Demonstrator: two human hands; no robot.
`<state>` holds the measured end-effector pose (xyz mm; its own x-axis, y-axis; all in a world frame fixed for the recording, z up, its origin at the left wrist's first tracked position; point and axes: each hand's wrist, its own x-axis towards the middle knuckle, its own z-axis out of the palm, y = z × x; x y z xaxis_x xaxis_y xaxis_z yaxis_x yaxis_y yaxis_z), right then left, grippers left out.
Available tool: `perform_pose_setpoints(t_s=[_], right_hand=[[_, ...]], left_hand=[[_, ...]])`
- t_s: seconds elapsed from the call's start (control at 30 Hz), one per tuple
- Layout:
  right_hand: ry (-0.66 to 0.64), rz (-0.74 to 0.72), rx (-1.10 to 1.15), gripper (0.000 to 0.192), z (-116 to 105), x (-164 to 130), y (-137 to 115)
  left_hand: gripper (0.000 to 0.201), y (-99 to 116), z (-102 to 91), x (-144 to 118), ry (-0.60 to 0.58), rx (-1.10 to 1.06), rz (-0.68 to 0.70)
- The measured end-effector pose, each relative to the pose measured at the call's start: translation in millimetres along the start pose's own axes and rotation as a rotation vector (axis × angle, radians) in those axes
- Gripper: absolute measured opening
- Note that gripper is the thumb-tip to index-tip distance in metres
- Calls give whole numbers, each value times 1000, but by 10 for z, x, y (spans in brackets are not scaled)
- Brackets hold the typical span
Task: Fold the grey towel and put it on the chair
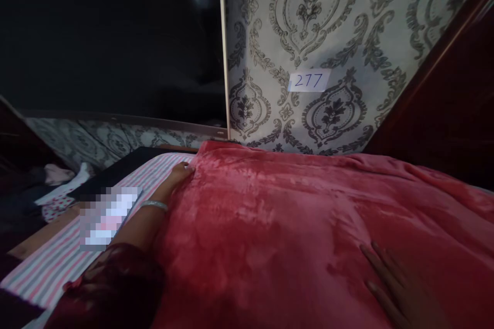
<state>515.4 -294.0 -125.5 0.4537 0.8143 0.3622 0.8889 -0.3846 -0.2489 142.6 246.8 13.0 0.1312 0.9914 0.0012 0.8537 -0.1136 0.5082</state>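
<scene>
A plush red blanket (pixel 247 226) lies spread over most of the surface before me, with soft creases toward its far right. At its left edge, near the far corner, my left hand (pixel 180 174) is closed with the fingers curled at the blanket's border; the fingertips are partly hidden. My right hand (pixel 399 288) rests flat on the blanket at the lower right, fingers spread, with nothing in it. A white cloth with pink and grey stripes (pixel 50 267) lies along the left side, beneath my left forearm.
A bright pixelated rectangular thing (pixel 111 216) is on the striped cloth. Beside it appears another person's bare forearm (pixel 46 231). A large black screen (pixel 111 41) and patterned wallpaper (pixel 262 51) with a paper marked 277 (pixel 309 80) stand behind. Dark wood (pixel 443 92) rises at right.
</scene>
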Motion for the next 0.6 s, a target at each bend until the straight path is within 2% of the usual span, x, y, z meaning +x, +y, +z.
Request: perform_pose_setpoints(t_s=[0.13,0.27,0.47,0.6], right_hand=[[13,-11,-62,64,-102,79,-128],[5,-23,-121,60,-148,119,-213],[-18,7,-166,57,-219,159,-308],[-37,31,-151,56,-273,170,-376]], left_hand=[[41,-140,-48,-333,-20,73,-5],[32,-138,-59,-560,23,151,-20],[43,-70,-176,-802,67,152,-16],[47,-215,-282,-1088,68,140,3]])
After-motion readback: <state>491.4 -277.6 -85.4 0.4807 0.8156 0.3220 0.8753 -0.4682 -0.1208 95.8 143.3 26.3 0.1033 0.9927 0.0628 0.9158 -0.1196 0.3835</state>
